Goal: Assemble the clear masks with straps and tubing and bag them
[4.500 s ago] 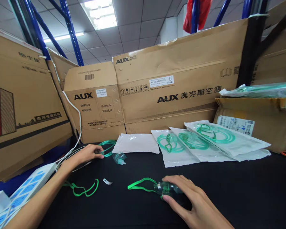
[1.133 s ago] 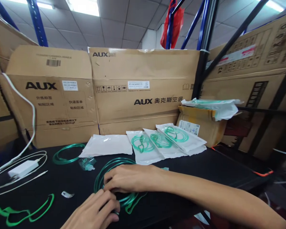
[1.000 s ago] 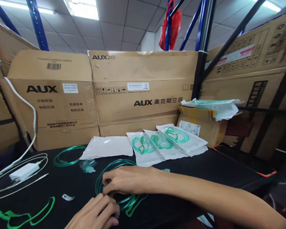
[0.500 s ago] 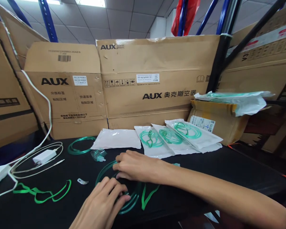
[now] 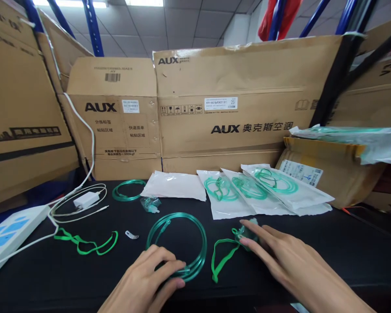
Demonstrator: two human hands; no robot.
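Note:
On the black table, a coil of green plastic tubing (image 5: pixel 203 234) lies in front of me. My left hand (image 5: pixel 158 271) is at its near left side, with thumb and curled fingers closed about the tubing beside a clear connector. To the right is a small clear-green mask (image 5: pixel 250 232) with a bright green elastic strap (image 5: pixel 222 265) trailing from it. Over this mask reaches my right hand (image 5: pixel 276 252), its fingers stretched and apart, the fingertips at the mask and partly covering it. Another clear mask (image 5: pixel 150 204) sits behind the coil.
Behind lie a second tubing coil (image 5: pixel 125 198), a blank white pouch (image 5: pixel 176 186) and several packed mask pouches (image 5: pixel 221 208). At left are a loose green strap (image 5: pixel 81 245), a small metal piece (image 5: pixel 131 235), a white adapter (image 5: pixel 86 200) and cables. Cardboard boxes (image 5: pixel 244 148) wall the back.
My right hand has left the tubing coil and moved right to the mask. My left hand stays at the coil, which now shows more fully. The view has shifted left.

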